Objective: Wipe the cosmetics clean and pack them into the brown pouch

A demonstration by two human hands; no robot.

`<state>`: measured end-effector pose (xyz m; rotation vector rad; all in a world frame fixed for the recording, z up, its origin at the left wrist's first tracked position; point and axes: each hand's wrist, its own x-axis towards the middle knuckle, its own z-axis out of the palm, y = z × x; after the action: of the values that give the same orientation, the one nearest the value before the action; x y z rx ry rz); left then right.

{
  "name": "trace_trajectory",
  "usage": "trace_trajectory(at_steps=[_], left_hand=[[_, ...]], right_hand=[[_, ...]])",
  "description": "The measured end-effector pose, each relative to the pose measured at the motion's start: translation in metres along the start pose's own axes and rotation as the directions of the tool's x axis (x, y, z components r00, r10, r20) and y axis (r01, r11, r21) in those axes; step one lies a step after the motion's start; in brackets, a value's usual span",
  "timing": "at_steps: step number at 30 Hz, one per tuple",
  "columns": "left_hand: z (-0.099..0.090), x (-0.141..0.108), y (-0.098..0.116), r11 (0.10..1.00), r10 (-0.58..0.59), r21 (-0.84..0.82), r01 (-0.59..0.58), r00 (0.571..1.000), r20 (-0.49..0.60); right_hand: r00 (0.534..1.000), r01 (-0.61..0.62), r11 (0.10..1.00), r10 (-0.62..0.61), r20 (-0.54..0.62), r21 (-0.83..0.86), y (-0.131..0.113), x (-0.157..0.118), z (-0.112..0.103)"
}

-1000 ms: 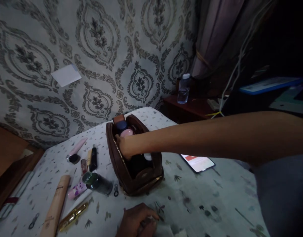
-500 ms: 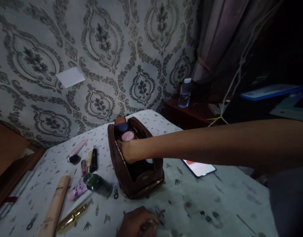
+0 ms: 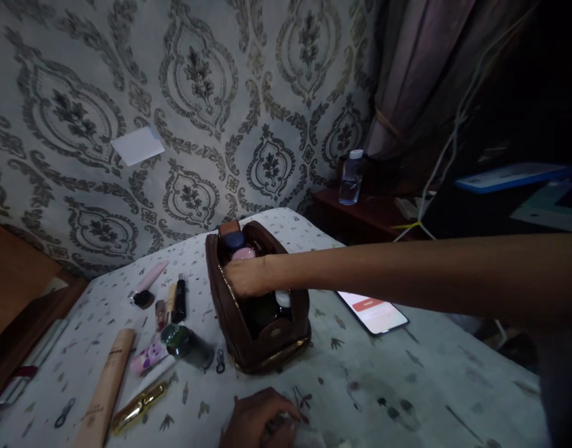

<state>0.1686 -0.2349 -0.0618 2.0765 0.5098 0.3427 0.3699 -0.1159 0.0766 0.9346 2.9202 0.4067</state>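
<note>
Reaching with the right hand (image 3: pixel 247 278) over the near-right wall, and dipping its fingers into the open brown bag (image 3: pixel 217 280); being the nearer hand to the inside. Lying just beyond these fingers: the pink lid (image 3: pixel 243 253), and behind it the blue lid (image 3: pixel 234 241). Pointing the bag's long axis from far left toward near right, and crossing it with the forearm. Hiding the right fingertips in the bag, so cannot tell their opening or any hold. Curling the left hand's (image 3: pixel 260 418) fingers on the near side, outside the bag; cannot tell if gripping something. Counting now: one bag, one pink lid, one blue lid, one white cap (image 3: pixel 283 298) inside; on the printed cloth (image 3: pixel 360 379), one dark bottle (image 3: pixel 193 348), one tan tube (image 3: pixel 105 386), one gold tube (image 3: pixel 139 407), one black tube (image 3: pixel 180 298), and, to the right, one phone (image 3: pixel 377 314).
</note>
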Motion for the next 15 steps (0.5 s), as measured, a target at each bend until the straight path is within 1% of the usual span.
trace_trajectory(at_steps=[4,7,9,11,15], left_hand=[[-0.002,0.002,0.007,1.000,0.001,-0.016,-0.001,1.000,0.000],[-0.003,0.002,0.011,1.000,-0.010,-0.023,0.010,1.000,0.008],[-0.004,0.002,0.014,1.000,-0.012,-0.012,0.012,1.000,0.014],[-0.004,0.002,0.015,1.000,-0.010,0.003,0.010,1.000,0.012],[-0.005,0.001,0.014,1.000,-0.018,0.016,0.018,1.000,0.013]], right_hand=[[1.000,0.007,1.000,-0.007,0.005,-0.023,0.009,-0.001,-0.011],[0.999,-0.033,0.999,0.032,-0.005,-0.043,0.020,-0.002,-0.017],[0.996,-0.088,0.996,0.087,-0.027,-0.016,0.029,-0.002,-0.021],[0.985,-0.167,0.985,0.169,-0.038,0.051,0.037,-0.002,-0.025],[0.939,-0.343,0.924,0.341,0.041,0.170,0.050,0.000,-0.033]])
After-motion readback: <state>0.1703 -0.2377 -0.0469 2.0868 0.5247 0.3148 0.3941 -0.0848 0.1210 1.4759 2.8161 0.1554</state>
